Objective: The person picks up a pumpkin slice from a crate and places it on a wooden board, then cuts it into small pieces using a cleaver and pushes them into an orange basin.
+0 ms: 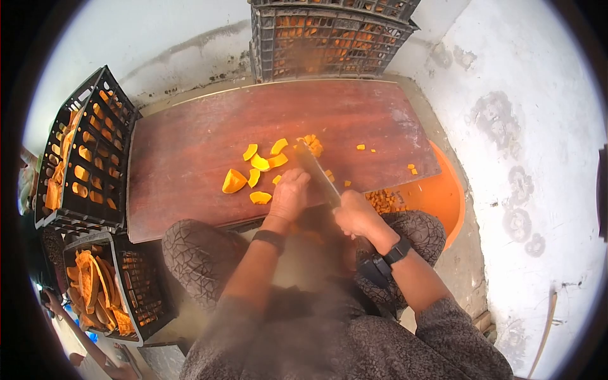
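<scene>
My right hand (pixel 356 215) is closed around the handle of a kitchen knife (pixel 324 179), whose blade slants up and left across the reddish-brown board (pixel 190 139). Left of the blade, my left hand (pixel 291 194) rests on the board with its fingers curled down; whatever lies beneath them is hidden. A small heap of diced pumpkin (pixel 311 145) sits by the blade's far end. Several curved pumpkin slices (pixel 259 163) are spread to the left, along with a thicker pumpkin wedge (pixel 234 181). A few loose cubes (pixel 361 147) are scattered on the right.
Below the board's right edge stands an orange tub (pixel 446 190) holding pumpkin cubes (pixel 385 201). Black crates of pumpkin pieces are stacked behind (pixel 329 47) and at left (pixel 88 152); a lower crate (pixel 140 278) holds long slices. A white wall (pixel 538 126) rises at right. Another person's arm (pixel 82 332) shows lower left.
</scene>
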Tool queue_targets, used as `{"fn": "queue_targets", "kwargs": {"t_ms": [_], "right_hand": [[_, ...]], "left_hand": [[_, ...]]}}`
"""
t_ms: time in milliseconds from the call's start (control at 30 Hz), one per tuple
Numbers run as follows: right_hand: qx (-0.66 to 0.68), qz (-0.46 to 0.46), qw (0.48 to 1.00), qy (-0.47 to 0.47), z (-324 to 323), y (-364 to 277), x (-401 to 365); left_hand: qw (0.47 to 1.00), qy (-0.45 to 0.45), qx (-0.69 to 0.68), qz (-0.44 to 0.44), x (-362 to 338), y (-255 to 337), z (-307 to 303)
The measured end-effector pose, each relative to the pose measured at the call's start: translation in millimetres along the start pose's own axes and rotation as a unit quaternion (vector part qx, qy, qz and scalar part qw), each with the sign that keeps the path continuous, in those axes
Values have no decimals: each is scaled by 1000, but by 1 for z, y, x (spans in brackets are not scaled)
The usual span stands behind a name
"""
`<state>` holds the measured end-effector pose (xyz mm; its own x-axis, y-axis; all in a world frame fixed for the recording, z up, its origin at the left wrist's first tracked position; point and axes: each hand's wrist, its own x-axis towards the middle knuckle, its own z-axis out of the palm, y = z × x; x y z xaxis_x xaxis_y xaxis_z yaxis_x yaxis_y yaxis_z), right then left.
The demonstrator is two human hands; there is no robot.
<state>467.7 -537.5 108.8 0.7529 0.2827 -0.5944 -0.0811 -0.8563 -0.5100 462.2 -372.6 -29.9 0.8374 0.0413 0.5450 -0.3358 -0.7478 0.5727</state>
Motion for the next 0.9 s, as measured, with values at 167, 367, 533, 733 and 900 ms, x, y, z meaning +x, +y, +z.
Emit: {"fn": "queue_targets", "kwargs": {"t_ms": [167,367,533,733,900], "right_hand": [[-81,-45,994,60,17,-1,18],[78,30,996,7,11,5,26],[177,6,982,72,15,24,25],[235,11,971,49,10,24,1],[249,-2,968,12,22,25,-5]], "left_hand": [[1000,-10,-22,-14,-5,-4,3],[999,-24,-33,-13,-6,-3,0],[1000,-22,-18,13,-1,5,-23],[996,-72,17,-53,-6,-15,-52],[987,-132,55,-69,-11,-17,-59]]}}
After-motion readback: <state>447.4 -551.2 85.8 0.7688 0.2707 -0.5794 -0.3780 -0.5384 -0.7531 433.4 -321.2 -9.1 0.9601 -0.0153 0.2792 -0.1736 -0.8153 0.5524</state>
